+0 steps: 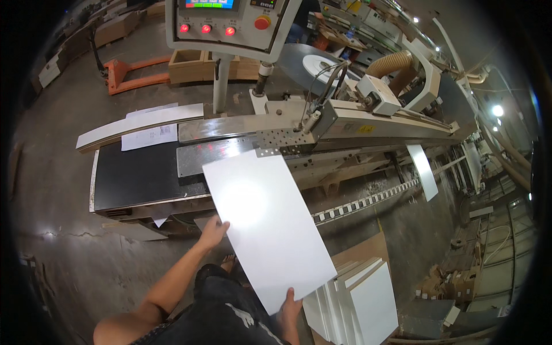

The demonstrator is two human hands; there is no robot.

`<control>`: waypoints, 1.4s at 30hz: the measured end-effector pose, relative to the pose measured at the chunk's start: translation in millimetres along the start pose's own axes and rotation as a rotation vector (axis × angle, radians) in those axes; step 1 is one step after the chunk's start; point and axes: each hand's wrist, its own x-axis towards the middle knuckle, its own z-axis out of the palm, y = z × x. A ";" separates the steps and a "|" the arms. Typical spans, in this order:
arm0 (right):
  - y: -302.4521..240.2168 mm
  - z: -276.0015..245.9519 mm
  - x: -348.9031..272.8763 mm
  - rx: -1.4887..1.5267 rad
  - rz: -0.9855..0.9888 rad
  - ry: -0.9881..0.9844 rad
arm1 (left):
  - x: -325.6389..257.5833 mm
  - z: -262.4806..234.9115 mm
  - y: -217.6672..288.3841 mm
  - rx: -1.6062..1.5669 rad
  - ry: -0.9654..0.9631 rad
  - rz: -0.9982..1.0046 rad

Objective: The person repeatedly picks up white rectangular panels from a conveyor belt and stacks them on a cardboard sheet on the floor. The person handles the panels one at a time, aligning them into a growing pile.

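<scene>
A white rectangular panel (pixel 276 224) slants across the middle of the view, its far end over the metal plate at the machine's front. My left hand (pixel 214 232) grips its left long edge, thumb on top. Down at the near end, my right hand (pixel 291 307) holds the near edge, thumb on the upper face and the other fingers hidden beneath. The long edge-banding machine (pixel 368 123) stretches off to the right, with a perforated plate (pixel 282 140) just beyond the panel's far edge. Farther along it, a second white panel (pixel 422 172) sticks out from the machine.
To my right stands a stack of white panels (pixel 368 302). A control box (pixel 230 26) with lit red buttons rises above the machine. Paper sheets (pixel 149 137) and white strips (pixel 144 122) lie by the black table (pixel 138 178). An orange pallet jack (pixel 123 75) is farther back.
</scene>
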 end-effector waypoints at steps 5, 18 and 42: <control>-24.1 34.2 -2.5 -0.092 0.116 -0.175 | 51.2 -4.4 45.4 -0.320 -0.060 -0.217; -49.5 73.1 4.4 -0.284 0.183 -0.115 | 92.6 -21.1 95.1 -0.374 -0.043 -0.216; -90.0 -44.8 155.6 -0.112 0.169 0.000 | 163.5 157.0 156.5 -0.404 -0.095 -0.164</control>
